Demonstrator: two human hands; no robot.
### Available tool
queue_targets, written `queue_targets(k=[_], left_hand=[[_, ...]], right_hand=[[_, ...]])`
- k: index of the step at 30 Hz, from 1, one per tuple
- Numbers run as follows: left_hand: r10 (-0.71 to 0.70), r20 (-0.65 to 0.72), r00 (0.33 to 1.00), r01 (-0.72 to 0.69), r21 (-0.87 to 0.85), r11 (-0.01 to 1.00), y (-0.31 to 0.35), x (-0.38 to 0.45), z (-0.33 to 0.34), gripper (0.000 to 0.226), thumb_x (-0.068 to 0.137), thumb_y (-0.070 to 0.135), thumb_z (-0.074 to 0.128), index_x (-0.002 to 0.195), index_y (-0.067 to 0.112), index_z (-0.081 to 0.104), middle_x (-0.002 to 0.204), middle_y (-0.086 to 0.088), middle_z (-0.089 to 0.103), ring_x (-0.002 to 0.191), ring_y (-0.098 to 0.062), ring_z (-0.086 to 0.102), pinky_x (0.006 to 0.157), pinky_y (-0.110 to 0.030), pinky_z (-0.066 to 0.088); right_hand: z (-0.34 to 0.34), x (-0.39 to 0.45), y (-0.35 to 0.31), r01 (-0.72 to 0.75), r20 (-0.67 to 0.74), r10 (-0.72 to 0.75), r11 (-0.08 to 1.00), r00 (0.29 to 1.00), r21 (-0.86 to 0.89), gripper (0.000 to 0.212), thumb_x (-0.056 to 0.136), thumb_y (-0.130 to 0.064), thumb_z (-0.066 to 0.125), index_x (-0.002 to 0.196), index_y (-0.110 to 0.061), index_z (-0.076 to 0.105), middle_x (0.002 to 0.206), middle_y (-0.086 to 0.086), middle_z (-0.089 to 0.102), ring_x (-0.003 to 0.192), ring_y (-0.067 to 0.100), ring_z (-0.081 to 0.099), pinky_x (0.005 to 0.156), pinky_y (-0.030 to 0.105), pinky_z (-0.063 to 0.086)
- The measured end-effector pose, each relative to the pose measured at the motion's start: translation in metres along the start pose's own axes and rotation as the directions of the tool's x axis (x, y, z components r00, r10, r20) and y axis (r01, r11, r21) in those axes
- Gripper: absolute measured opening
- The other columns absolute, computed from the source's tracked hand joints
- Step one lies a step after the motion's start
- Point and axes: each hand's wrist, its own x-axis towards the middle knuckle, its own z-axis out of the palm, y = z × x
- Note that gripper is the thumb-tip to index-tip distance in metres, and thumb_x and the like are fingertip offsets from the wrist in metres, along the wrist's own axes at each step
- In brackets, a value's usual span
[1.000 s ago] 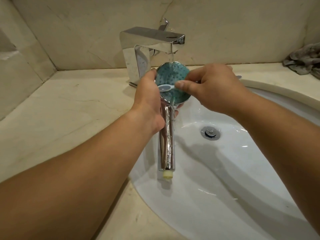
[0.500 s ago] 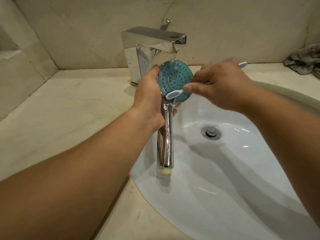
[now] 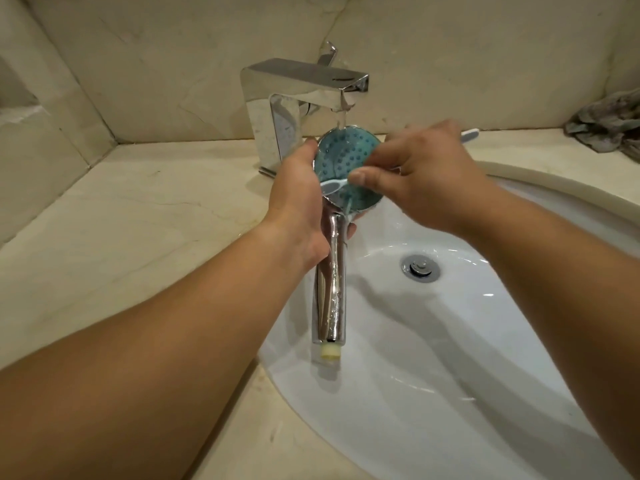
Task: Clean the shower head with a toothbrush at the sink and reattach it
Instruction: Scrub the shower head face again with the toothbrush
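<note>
Fingers point(image 3: 360, 174) of the right hand point(image 3: 426, 181) are pinched around the toothbrush point(image 3: 334, 185), while the left hand point(image 3: 301, 199) is wrapped around the neck of the shower head point(image 3: 348, 168), thumb at the rim. Since a second ago the bristle end has been carried from the middle of the teal face down toward its 7 o'clock edge, and the brush tail now shows past the knuckles at 2 o'clock; scrubbing is judged to be under way across the nozzles, with reattachment not yet begun. The shower head is held over the left rim of the sink point(image 3: 519, 341), under water running from the faucet point(image 3: 304, 84). Its long axis is set from 12 to 6 o'clock, face up toward the camera at the far end, chrome handle and pale threaded end pointed toward the person. A crumpled cloth point(image 3: 606, 128) is seen on the counter at 2 o'clock.
</note>
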Motion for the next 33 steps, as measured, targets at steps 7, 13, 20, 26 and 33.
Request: queue_targets(k=[7,13,20,26,33], left_hand=[[-0.002,-0.003,1.000,0.002,-0.005,1.000,-0.001,0.000,0.000,0.056,0.100,0.059,0.043,0.119,0.018,0.075,0.102,-0.011,0.081,0.093,-0.032,0.076,0.065,-0.031,0.052],[-0.012,0.009,1.000,0.012,0.040,0.999,-0.004,0.001,0.002,0.058,0.100,0.061,0.042,0.118,0.018,0.075,0.101,-0.009,0.081,0.095,-0.032,0.075,0.069,-0.034,0.051],[-0.006,-0.001,1.000,0.006,0.047,0.999,-0.002,0.001,0.002,0.057,0.100,0.061,0.042,0.116,0.018,0.076,0.104,-0.011,0.081,0.090,-0.031,0.073,0.071,-0.036,0.047],[0.000,-0.007,1.000,0.000,0.002,1.000,-0.002,0.002,0.001,0.057,0.099,0.060,0.043,0.117,0.018,0.076,0.103,-0.010,0.081,0.094,-0.033,0.075,0.081,-0.040,0.052],[0.008,-0.040,0.999,-0.008,-0.014,1.000,0.001,-0.001,-0.001,0.056,0.103,0.058,0.037,0.117,0.019,0.074,0.111,-0.014,0.079,0.083,-0.033,0.071,0.070,-0.036,0.049]], right_hand=[[0.000,0.000,-0.001,-0.058,-0.005,0.058,0.997,0.998,0.050,0.037,0.095,-0.052,0.053,0.094,-0.022,0.074,0.082,-0.005,0.061,0.088,0.016,0.046,0.089,0.039,0.026],[-0.004,0.004,0.009,-0.221,-0.046,0.233,0.957,0.971,0.189,0.030,0.095,-0.051,0.056,0.082,-0.028,0.069,0.074,-0.006,0.063,0.088,0.028,0.057,0.092,0.053,0.044],[-0.005,0.007,0.005,-0.304,-0.059,0.323,0.928,0.945,0.213,0.028,0.095,-0.051,0.058,0.081,-0.029,0.068,0.062,-0.012,0.053,0.082,0.025,0.054,0.093,0.050,0.042],[0.001,0.010,-0.001,-0.280,-0.058,0.297,0.938,0.953,0.205,0.031,0.095,-0.052,0.057,0.081,-0.028,0.069,0.063,-0.008,0.058,0.082,0.028,0.059,0.093,0.050,0.046],[-0.015,-0.012,0.040,-0.385,0.118,0.366,0.865,0.923,0.323,0.037,0.090,-0.047,0.067,0.077,-0.012,0.070,0.043,-0.007,0.041,0.040,0.008,0.036,0.049,0.023,0.034]])
